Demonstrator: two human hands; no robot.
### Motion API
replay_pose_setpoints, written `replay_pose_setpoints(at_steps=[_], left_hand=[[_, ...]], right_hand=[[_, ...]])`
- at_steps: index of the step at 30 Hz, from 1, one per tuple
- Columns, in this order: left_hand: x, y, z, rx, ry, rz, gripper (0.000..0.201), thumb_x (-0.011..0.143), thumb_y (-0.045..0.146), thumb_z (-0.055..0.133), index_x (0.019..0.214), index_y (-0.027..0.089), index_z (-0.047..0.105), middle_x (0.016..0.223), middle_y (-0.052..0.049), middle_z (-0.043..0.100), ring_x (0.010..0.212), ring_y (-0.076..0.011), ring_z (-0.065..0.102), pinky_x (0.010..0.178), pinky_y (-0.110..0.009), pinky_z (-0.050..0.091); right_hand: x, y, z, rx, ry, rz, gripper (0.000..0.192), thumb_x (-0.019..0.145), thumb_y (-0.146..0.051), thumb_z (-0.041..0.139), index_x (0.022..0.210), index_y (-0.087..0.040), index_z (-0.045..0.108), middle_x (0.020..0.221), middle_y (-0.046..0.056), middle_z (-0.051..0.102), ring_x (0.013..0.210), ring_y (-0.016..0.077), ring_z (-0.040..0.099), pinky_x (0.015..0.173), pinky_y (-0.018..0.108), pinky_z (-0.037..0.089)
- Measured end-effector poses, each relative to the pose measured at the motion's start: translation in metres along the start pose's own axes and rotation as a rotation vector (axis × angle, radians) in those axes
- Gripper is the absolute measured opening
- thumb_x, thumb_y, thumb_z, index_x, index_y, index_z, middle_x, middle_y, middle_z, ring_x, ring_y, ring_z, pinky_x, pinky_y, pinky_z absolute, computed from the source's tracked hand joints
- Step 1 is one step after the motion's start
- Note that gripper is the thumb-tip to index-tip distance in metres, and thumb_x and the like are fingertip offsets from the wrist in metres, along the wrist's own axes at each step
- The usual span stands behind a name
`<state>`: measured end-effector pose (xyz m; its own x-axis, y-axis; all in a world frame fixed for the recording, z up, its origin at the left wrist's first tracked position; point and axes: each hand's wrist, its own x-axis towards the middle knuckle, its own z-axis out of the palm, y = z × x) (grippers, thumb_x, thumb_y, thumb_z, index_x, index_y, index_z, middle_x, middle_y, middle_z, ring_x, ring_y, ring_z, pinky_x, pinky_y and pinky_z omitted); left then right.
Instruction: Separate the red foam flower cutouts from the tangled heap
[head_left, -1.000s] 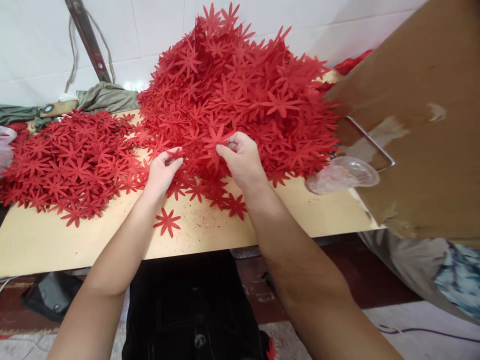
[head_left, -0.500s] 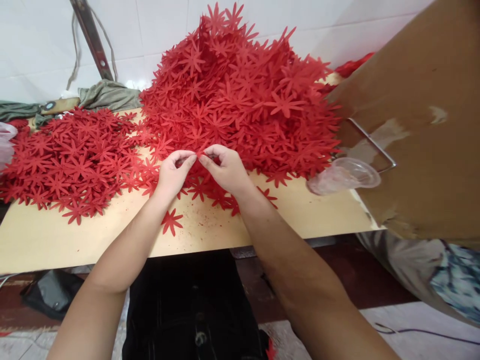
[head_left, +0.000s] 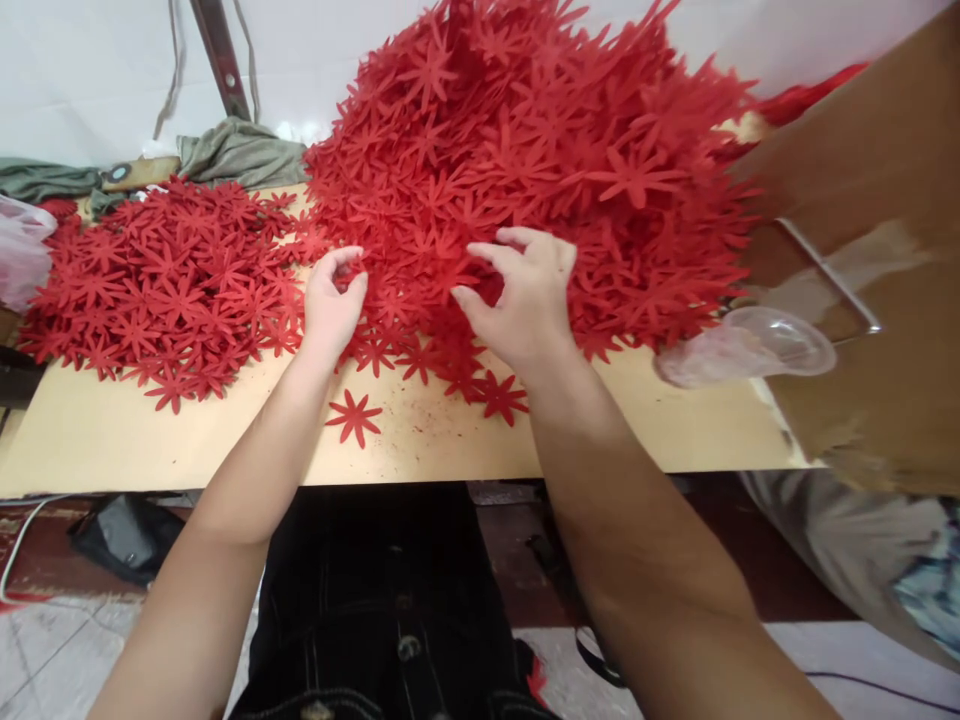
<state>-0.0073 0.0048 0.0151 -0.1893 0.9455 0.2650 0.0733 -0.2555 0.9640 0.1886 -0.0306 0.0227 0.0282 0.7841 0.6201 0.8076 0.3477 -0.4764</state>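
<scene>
A tall heap of red flower-shaped cut-outs (head_left: 540, 140) fills the back of the tan table (head_left: 135, 440). My left hand (head_left: 330, 305) rests at the heap's near left edge, its index finger and thumb curled around a red cut-out there. My right hand (head_left: 529, 295) lies on the heap's front slope with its fingers spread and bent, holding nothing that I can see. A flatter spread of the same red cut-outs (head_left: 165, 280) covers the table to the left. One single cut-out (head_left: 354, 416) lies alone near the front edge, between my forearms.
A large brown cardboard sheet (head_left: 885, 230) leans in at the right, with a clear plastic cup (head_left: 750, 345) against it. Grey-green cloth (head_left: 240, 155) and a metal bar (head_left: 221, 60) sit at the back wall. A plastic bag (head_left: 22, 260) lies at far left.
Half a second ago both hands pinched one cut-out together at the heap's front. Now they have parted; the right hand has opened onto the heap. The camera has moved closer.
</scene>
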Motion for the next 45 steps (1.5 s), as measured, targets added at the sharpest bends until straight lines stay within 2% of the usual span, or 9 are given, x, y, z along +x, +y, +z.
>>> replay_pose_setpoints(at_steps=[3, 7, 12, 19, 24, 31, 36, 40, 45], left_hand=[[0.004, -0.005, -0.005, 0.048, 0.038, 0.061, 0.022, 0.07, 0.009, 0.063, 0.089, 0.02, 0.063, 0.112, -0.005, 0.062, 0.117, -0.0203, 0.051, 0.094, -0.03, 0.043], [0.004, -0.004, -0.008, 0.041, 0.016, 0.036, 0.021, 0.071, 0.007, 0.059, 0.088, 0.019, 0.064, 0.106, -0.003, 0.064, 0.114, -0.0203, 0.054, 0.093, -0.031, 0.045], [0.004, 0.009, -0.014, -0.012, 0.064, -0.018, 0.017, 0.073, 0.005, 0.055, 0.079, 0.017, 0.064, 0.093, -0.003, 0.068, 0.104, -0.0162, 0.06, 0.091, -0.027, 0.047], [0.02, 0.005, -0.043, -0.13, 0.132, 0.049, 0.009, 0.08, 0.02, 0.056, 0.087, 0.019, 0.062, 0.094, -0.003, 0.069, 0.102, -0.017, 0.063, 0.089, -0.028, 0.05], [0.031, -0.009, -0.054, -0.195, 0.156, 0.086, 0.013, 0.083, 0.031, 0.056, 0.089, 0.02, 0.062, 0.093, -0.003, 0.07, 0.102, -0.0177, 0.065, 0.088, -0.03, 0.051], [0.034, -0.013, -0.065, -0.211, 0.242, 0.032, 0.012, 0.083, 0.026, 0.054, 0.091, 0.02, 0.061, 0.094, -0.003, 0.07, 0.098, -0.0154, 0.066, 0.082, -0.025, 0.052], [0.035, -0.016, -0.071, -0.205, 0.351, 0.031, 0.013, 0.081, 0.018, 0.049, 0.088, 0.019, 0.06, 0.089, -0.002, 0.07, 0.088, -0.0118, 0.067, 0.079, -0.023, 0.052], [0.032, -0.016, -0.065, -0.153, 0.345, 0.068, 0.018, 0.079, 0.01, 0.043, 0.084, 0.019, 0.059, 0.082, 0.0, 0.069, 0.08, -0.0096, 0.066, 0.081, -0.023, 0.052], [0.028, -0.017, -0.058, 0.061, 0.247, 0.157, 0.024, 0.078, 0.006, 0.039, 0.084, 0.019, 0.059, 0.086, -0.001, 0.068, 0.086, -0.0113, 0.064, 0.089, -0.027, 0.049]], right_hand=[[-0.021, -0.037, -0.007, -0.026, -0.098, -0.11, 0.032, 0.076, -0.031, 0.063, 0.107, -0.021, 0.062, 0.12, 0.013, 0.053, 0.115, 0.0334, 0.042, 0.098, 0.057, 0.033], [-0.061, -0.088, 0.001, 0.082, -0.531, -0.363, 0.022, 0.079, -0.03, 0.062, 0.098, -0.019, 0.067, 0.108, 0.013, 0.059, 0.104, 0.0299, 0.049, 0.092, 0.048, 0.041], [-0.084, -0.096, 0.018, 0.012, -0.784, -0.248, 0.021, 0.085, -0.013, 0.046, 0.089, -0.012, 0.067, 0.092, 0.014, 0.061, 0.085, 0.0237, 0.054, 0.077, 0.037, 0.044], [-0.055, -0.054, 0.012, -0.016, -0.551, 0.003, 0.03, 0.091, -0.029, 0.038, 0.08, -0.015, 0.062, 0.078, 0.009, 0.059, 0.07, 0.0189, 0.052, 0.065, 0.032, 0.041], [-0.034, -0.045, 0.014, -0.149, -0.291, 0.012, 0.052, 0.084, -0.042, 0.052, 0.122, -0.006, 0.051, 0.119, 0.022, 0.049, 0.112, 0.0331, 0.042, 0.091, 0.049, 0.038], [-0.03, -0.109, 0.053, -0.085, -0.606, -0.209, 0.075, 0.077, -0.052, 0.06, 0.136, -0.01, 0.042, 0.14, 0.02, 0.038, 0.127, 0.0376, 0.031, 0.104, 0.051, 0.03], [-0.018, -0.101, 0.073, -0.186, -0.746, -0.167, 0.031, 0.087, -0.02, 0.045, 0.112, -0.01, 0.061, 0.119, 0.017, 0.056, 0.11, 0.0298, 0.049, 0.091, 0.04, 0.041], [-0.01, -0.074, 0.057, -0.251, -0.669, -0.093, 0.028, 0.082, -0.008, 0.039, 0.099, -0.009, 0.062, 0.102, 0.016, 0.061, 0.094, 0.0253, 0.056, 0.081, 0.035, 0.044], [0.006, -0.034, 0.032, -0.231, -0.325, -0.008, 0.031, 0.079, -0.01, 0.04, 0.104, -0.013, 0.059, 0.104, 0.015, 0.06, 0.098, 0.0261, 0.055, 0.084, 0.039, 0.044]])
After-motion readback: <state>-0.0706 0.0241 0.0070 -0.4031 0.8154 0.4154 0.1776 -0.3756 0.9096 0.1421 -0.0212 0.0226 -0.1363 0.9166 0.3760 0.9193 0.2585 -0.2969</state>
